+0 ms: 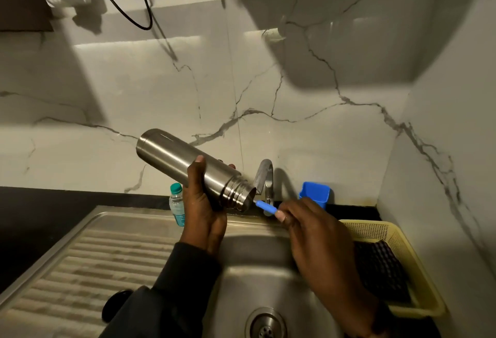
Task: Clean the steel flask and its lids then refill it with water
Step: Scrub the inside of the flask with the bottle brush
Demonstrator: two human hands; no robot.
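My left hand (202, 209) grips the steel flask (171, 156) round its lower body above the sink. The flask is tilted, base up to the left, open threaded mouth down to the right, no lid on it. My right hand (311, 230) pinches the blue handle of a brush (265, 206) whose far end goes into the flask's mouth. A dark round object (114, 304), perhaps a lid, lies on the drainboard by my left sleeve; I cannot tell for sure.
The steel tap (264, 176) stands just behind the flask's mouth. The sink basin (257, 278) with its drain (265, 325) lies below. A small plastic bottle (176, 203), a blue cup (315, 194) and a yellow basket (397, 238) holding a dark cloth surround it.
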